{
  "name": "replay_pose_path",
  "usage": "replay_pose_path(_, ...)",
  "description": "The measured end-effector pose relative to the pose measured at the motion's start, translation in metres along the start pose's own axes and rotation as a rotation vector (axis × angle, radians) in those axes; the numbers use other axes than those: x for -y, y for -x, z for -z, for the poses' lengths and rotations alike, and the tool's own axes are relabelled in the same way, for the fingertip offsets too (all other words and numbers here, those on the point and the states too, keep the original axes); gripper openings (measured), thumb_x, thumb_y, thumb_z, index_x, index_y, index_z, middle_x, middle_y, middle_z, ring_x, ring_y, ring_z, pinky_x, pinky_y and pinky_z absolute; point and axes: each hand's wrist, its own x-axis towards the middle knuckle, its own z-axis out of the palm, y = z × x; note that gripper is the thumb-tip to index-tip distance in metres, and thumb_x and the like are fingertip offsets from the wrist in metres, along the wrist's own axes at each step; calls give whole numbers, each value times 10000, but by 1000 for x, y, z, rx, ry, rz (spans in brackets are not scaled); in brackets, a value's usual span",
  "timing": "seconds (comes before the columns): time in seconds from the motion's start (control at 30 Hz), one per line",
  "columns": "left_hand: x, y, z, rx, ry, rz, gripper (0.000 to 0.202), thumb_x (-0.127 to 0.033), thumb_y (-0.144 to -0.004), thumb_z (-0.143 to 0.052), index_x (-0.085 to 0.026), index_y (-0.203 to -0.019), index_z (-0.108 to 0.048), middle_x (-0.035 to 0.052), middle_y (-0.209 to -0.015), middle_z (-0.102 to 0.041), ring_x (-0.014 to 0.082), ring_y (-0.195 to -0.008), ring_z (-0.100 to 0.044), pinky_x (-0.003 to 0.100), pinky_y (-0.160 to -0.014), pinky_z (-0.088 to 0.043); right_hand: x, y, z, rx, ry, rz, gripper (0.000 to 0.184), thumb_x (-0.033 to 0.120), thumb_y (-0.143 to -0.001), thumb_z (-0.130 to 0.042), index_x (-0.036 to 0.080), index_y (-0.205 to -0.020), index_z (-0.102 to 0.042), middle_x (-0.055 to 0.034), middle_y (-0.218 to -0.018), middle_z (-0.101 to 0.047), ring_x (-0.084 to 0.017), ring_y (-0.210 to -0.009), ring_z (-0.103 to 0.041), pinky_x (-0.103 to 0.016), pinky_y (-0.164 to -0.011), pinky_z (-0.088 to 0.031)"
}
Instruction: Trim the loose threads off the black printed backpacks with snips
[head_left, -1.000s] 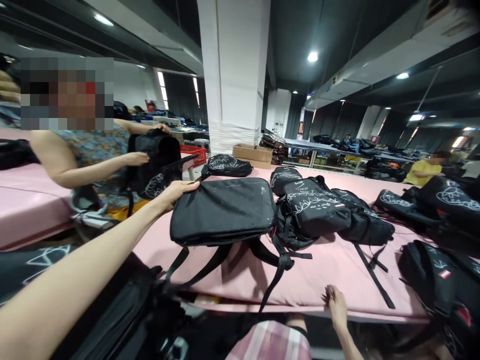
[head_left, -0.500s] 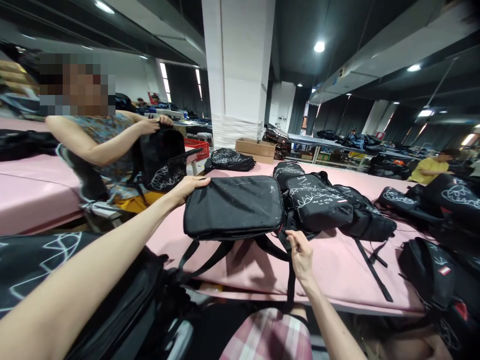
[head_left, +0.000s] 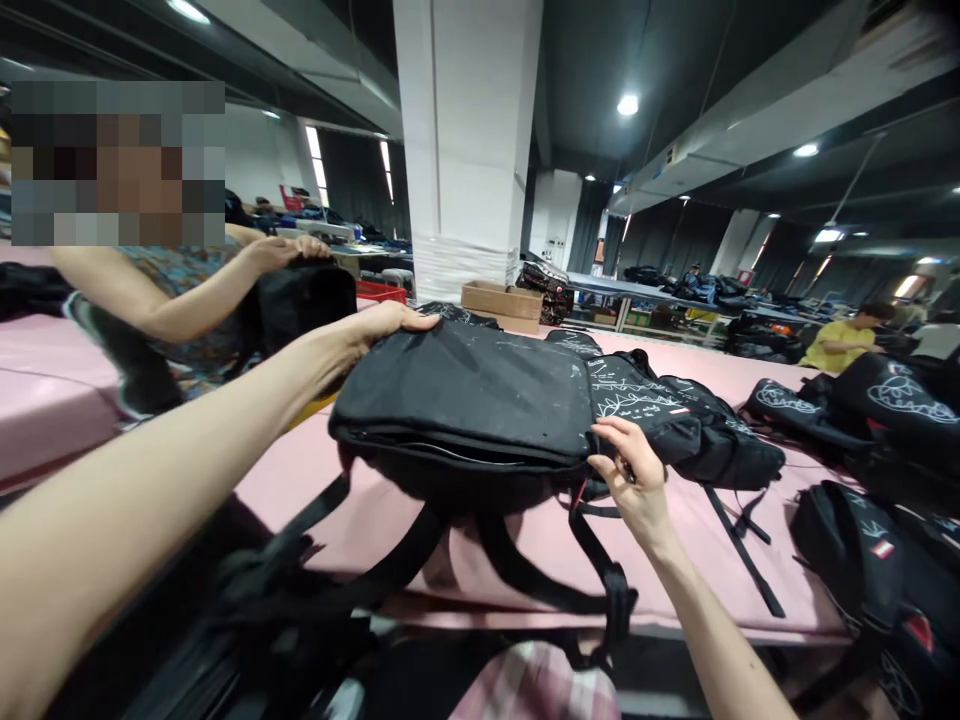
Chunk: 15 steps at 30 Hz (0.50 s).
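Holding a blk backpack [head_left: 465, 390] over the near side of the pink table [head_left: 667, 570], we appear mid-job: its near edge gapes slightly; how much is done or left, we can't tell. Our L hand [head_left: 379, 328] grips the far-left corner, thumb on top; our R hand [head_left: 636, 478], fingers half-curled, meets the near-right corner, pinch unclear. Printed bags [head_left: 637, 398] lie just beside, on the R.

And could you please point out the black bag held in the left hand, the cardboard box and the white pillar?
Black bag [head_left: 469, 390]: head view, middle of its upper face.
Cardboard box [head_left: 498, 308]: head view, its front side.
White pillar [head_left: 474, 150]: head view, its broad face.
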Motion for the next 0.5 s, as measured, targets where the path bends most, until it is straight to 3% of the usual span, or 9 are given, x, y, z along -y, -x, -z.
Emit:
replay_pose_path(0.07, -5, -11, -1, 198, -9, 115, 364, -351, -792, -557, -6, -817, -672, 120, -688, -692, 248, -635, -634, 415, -646, -511, 9, -8, 5, 58, 17, 69, 288, 276, -836, -568, 251, -1123, -583, -74, -1180, -532, -195, -1044, -549, -321, -849, -485)
replay_pose_path(0.1, -7, -16, -1, 243, -54, 110, 386, -378, -805, -531, -21, -818, -677, 115, -708, -696, 240, -644, -631, 400, -663, -508, 11, -11, 4, 57, 13, 85, 296, 272, -845, -555, 261, -1140, -576, -71, -1196, -526, -197, -1071, -540, -324, -869, -482)
replay_pose_path(0.2, -12, -21, -1, 122, -278, -122, 336, -392, -760, -602, -70, -796, -692, 58, -700, -694, 209, -708, -615, 341, -747, -484, 8, -17, -7, 3, -39, 73, 300, 259, -859, -532, 282, -1155, -575, -62, -1198, -531, -194, -1089, -536, -317, -866, -492)
replay_pose_path(0.3, -26, -3, -6, -70, -402, -291, 245, -306, -649, -718, -119, -806, -699, 14, -737, -685, 221, -877, -577, 336, -888, -410, 4, -25, -19, -1, -92, 44, 290, 252, -852, -542, 281, -1136, -594, -62, -1190, -533, -180, -1025, -570, -284, -790, -522)
replay_pose_path(0.37, -35, 25, -20, -151, -487, -556, 232, -309, -677, -693, -175, -866, -699, 8, -855, -684, 214, -942, -555, 327, -927, -378, 4, -31, -24, 10, -105, 41, 290, 240, -845, -550, 278, -1128, -602, -59, -1188, -536, -174, -1008, -577, -277, -783, -522)
replay_pose_path(0.4, -38, 42, -29, -137, -516, -760, 217, -333, -724, -649, -201, -891, -697, 12, -907, -680, 194, -927, -563, 306, -915, -387, 5, -34, -25, 12, -104, 44, 292, 231, -842, -555, 277, -1125, -604, -56, -1185, -540, -175, -1020, -571, -282, -804, -515)
replay_pose_path(0.43, -39, 60, -40, -8, -555, -939, 206, -359, -756, -617, -231, -896, -697, 11, -935, -676, 180, -923, -567, 283, -903, -395, 5, -36, -26, 15, -98, 48, 295, 223, -839, -558, 276, -1125, -604, -53, -1184, -543, -178, -1043, -561, -291, -835, -504)
replay_pose_path(0.5, -36, 91, -62, 186, -670, -1153, 235, -381, -786, -587, -278, -978, -676, 20, -1007, -658, 176, -945, -558, 282, -882, -404, 6, -39, -27, 19, -81, 54, 304, 213, -837, -559, 275, -1132, -600, -49, -1186, -547, -184, -1089, -537, -316, -898, -474)
